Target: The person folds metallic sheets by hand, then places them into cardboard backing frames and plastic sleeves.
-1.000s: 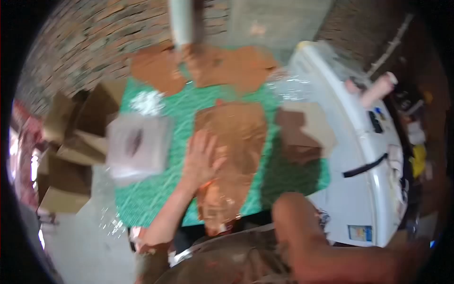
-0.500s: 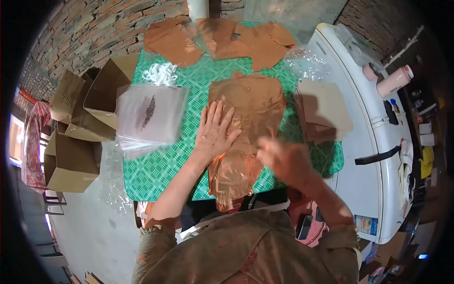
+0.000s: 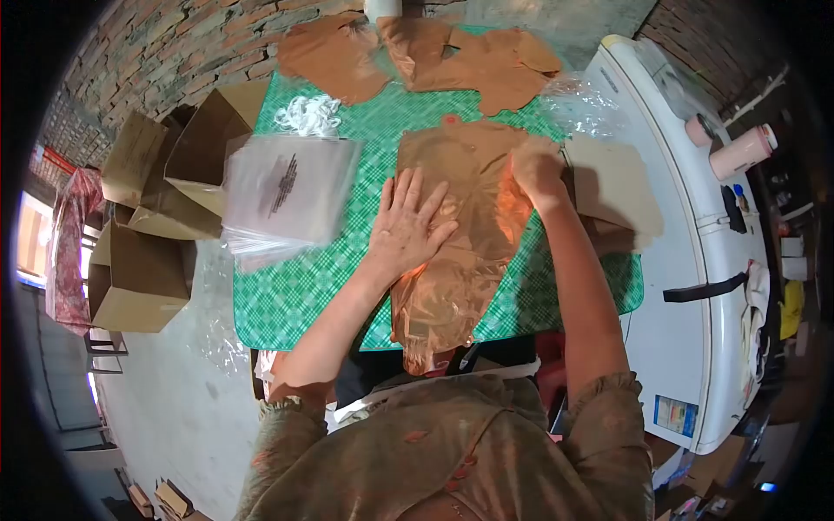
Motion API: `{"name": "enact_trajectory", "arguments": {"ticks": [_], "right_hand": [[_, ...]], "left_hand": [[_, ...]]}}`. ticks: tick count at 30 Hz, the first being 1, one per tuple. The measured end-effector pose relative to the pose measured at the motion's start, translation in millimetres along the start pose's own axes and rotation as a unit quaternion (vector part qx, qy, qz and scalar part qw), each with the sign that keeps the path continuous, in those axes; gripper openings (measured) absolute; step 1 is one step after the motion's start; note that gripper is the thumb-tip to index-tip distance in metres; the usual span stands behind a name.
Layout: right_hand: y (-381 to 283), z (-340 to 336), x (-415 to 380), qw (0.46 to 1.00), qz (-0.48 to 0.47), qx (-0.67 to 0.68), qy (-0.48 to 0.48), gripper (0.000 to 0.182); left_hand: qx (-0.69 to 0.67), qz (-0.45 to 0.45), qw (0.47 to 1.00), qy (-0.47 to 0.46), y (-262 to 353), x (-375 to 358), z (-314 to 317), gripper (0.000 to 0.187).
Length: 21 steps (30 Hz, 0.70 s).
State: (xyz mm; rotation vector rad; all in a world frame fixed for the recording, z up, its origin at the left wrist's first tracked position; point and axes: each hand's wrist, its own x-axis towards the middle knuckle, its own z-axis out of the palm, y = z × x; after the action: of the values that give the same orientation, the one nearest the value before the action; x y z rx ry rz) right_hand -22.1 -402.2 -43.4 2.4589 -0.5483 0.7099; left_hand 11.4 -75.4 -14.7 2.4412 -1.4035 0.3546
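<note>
A flat, copper-coloured foil balloon (image 3: 465, 208) lies lengthwise on the green patterned tablecloth (image 3: 313, 300), its lower end hanging over the near edge. Spread flat on its left side is my left hand (image 3: 407, 221), fingers apart and pressing the foil down. My right hand (image 3: 537, 174) is closed at the balloon's upper right edge, where the foil is creased and pulled up; its fingertips are partly hidden. More copper foil balloons (image 3: 473, 65) lie flat along the far side of the table.
To the left are a stack of clear plastic bags (image 3: 291, 200), a bundle of white string (image 3: 308, 115) and open cardboard boxes (image 3: 143, 282). Beige sheets (image 3: 617, 187) and crumpled clear plastic (image 3: 582, 100) lie right, beside a white fridge lying on its back (image 3: 656, 286).
My right hand has moved up and right, from a blur over the balloon's middle to its upper right edge. The left hand stays flat on the foil. The view has shifted slightly.
</note>
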Motion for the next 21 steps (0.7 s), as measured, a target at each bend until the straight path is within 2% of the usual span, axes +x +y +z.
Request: {"name": "enact_trajectory", "arguments": {"ticks": [2,4,6,9,15,18,21], "right_hand": [[9,16,10,0.995,-0.011,0.076,-0.068,0.042],[7,8,24,0.976,0.036,0.156,-0.146,0.041],[5,-15,45,0.934,0.137,0.236,-0.231,0.040],[16,-66,66,0.855,0.134,0.395,-0.309,0.044],[-7,-83,91,0.811,0.146,0.474,-0.311,0.060],[-38,-67,90,0.810,0.155,0.516,-0.231,0.068],[-67,-75,81,0.693,0.205,0.651,-0.233,0.080]], "left_hand": [[-0.007,0.001,1.000,0.012,-1,-1,4,0.072],[-0.014,0.003,1.000,0.017,-1,0,4,0.072],[-0.022,0.001,1.000,0.016,-1,0,3,0.072],[-0.010,0.005,1.000,0.018,-1,0,3,0.071],[0.012,0.005,1.000,0.005,-2,-1,2,0.076],[-0.036,0.003,0.999,0.019,0,-1,1,0.069],[0.028,0.024,0.999,-0.005,-4,-2,-2,0.062]]}}
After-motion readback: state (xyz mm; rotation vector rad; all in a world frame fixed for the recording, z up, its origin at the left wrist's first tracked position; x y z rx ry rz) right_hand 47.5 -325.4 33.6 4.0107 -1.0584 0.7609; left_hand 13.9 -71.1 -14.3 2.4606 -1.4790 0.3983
